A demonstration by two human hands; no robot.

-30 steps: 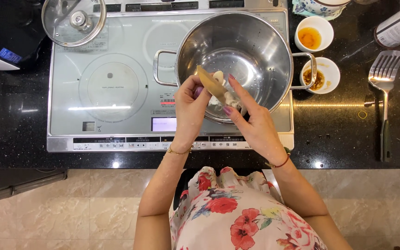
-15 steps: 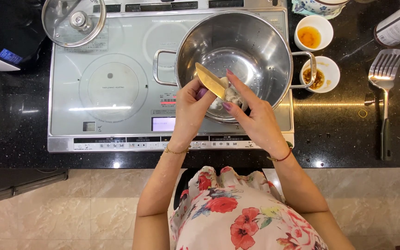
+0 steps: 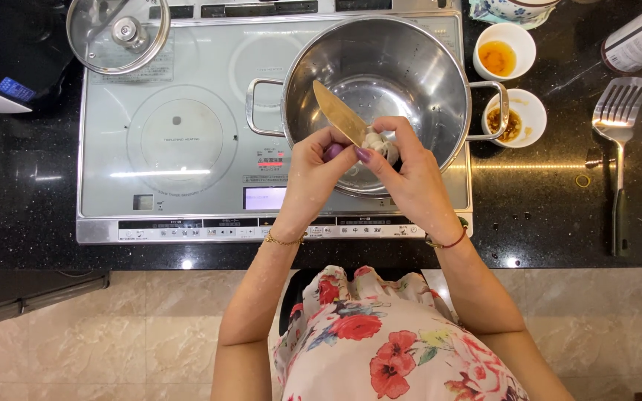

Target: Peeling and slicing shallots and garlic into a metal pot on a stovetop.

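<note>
Left hand [image 3: 313, 174] grips a knife [image 3: 339, 113]; right hand [image 3: 410, 178] holds garlic [image 3: 377, 142], both above the steel pot [image 3: 410, 74]. Since half a second ago the blade has tilted upward, tip over the pot; peeling likely continues.

The scene was viewed from one head-worn camera, aimed straight down, fairly near, over the cooktop [image 3: 187, 134].
</note>
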